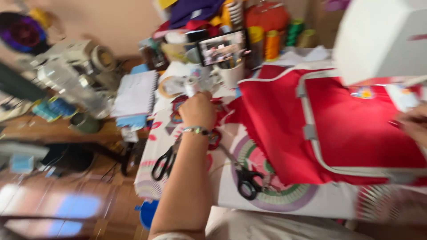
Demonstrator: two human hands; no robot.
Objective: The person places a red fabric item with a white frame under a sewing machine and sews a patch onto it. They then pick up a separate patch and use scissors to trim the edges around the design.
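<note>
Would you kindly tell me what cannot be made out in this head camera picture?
- Left hand: motion blur hides whether its fingers grip the small white roll.
- Right hand: cut off by the right edge and blurred; its grasp is unreadable.
- Small embroidered patch on the red fabric in the grey hoop frame: too blurred to read.
- Propped phone screen: too small.

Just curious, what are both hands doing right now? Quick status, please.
Left hand reaching out, fingers around a small white roll. Right hand resting on red fabric in hoop. Scissors lying nearby.
</note>
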